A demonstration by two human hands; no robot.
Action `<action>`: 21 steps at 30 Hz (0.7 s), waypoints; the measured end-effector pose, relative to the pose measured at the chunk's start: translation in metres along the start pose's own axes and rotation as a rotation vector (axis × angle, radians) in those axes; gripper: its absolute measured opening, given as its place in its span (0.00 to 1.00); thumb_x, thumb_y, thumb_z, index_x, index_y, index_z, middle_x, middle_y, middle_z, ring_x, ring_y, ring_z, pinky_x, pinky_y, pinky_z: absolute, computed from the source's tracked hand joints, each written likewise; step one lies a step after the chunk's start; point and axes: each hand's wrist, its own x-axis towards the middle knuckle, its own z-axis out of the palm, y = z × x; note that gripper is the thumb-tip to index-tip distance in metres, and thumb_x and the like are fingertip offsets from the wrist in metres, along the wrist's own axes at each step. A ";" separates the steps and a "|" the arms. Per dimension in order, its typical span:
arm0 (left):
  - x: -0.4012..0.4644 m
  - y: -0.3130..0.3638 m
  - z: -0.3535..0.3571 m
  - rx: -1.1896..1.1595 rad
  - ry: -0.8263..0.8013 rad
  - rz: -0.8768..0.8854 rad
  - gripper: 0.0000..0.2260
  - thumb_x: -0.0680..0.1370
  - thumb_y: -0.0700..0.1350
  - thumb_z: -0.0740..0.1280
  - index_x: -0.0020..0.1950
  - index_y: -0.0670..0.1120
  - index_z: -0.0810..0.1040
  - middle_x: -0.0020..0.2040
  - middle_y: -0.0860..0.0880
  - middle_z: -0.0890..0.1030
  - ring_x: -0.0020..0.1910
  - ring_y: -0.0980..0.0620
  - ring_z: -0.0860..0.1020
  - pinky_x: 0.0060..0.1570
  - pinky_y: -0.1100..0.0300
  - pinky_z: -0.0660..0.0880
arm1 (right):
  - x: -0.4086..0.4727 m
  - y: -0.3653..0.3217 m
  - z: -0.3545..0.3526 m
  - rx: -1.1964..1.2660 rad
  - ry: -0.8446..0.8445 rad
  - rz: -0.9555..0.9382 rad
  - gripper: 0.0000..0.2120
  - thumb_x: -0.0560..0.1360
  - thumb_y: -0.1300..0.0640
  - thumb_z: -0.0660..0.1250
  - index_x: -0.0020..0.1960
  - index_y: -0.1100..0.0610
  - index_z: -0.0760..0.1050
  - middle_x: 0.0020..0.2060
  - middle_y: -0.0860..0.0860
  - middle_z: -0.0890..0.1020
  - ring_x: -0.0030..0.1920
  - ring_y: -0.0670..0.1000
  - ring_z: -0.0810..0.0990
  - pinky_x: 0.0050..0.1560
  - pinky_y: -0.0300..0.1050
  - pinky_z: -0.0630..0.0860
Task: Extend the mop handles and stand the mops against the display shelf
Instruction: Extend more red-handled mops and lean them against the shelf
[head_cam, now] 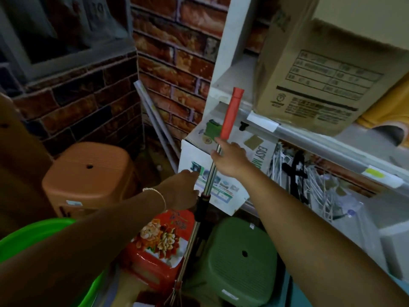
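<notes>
Chrome-shafted mop handle with red grip (230, 120) stood at frame centre, leaning on the white display shelf (309, 138). Right hand (232, 160) curled round the shaft below the grip; left hand (183, 189) gripped near the black collar (202, 204), fingers hidden.

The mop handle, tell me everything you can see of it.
The mop handle is a shiny metal tube with a red grip on top and a black collar lower down. It stands nearly upright, leaning toward the shelf. The right hand holds it under the grip; the left hand is at the collar.
</notes>
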 end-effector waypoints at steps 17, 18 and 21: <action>-0.026 0.016 0.021 -0.031 -0.062 -0.174 0.23 0.82 0.51 0.61 0.72 0.38 0.66 0.69 0.38 0.71 0.67 0.39 0.72 0.64 0.50 0.71 | -0.022 0.019 0.009 0.183 0.068 -0.266 0.23 0.82 0.47 0.58 0.77 0.44 0.63 0.68 0.54 0.64 0.64 0.58 0.72 0.69 0.53 0.69; -0.024 0.019 0.025 -0.079 -0.048 -0.187 0.22 0.81 0.51 0.62 0.70 0.39 0.68 0.67 0.39 0.73 0.65 0.40 0.73 0.63 0.52 0.72 | -0.035 0.020 0.009 0.191 0.085 -0.305 0.23 0.82 0.48 0.58 0.77 0.45 0.64 0.67 0.53 0.66 0.64 0.56 0.73 0.69 0.52 0.70; -0.025 0.032 0.035 -0.208 0.010 -0.172 0.23 0.77 0.57 0.64 0.64 0.42 0.73 0.60 0.43 0.78 0.60 0.43 0.76 0.57 0.55 0.73 | -0.077 0.024 0.011 0.227 0.125 -0.458 0.21 0.82 0.50 0.62 0.75 0.49 0.69 0.65 0.51 0.69 0.64 0.52 0.73 0.65 0.47 0.71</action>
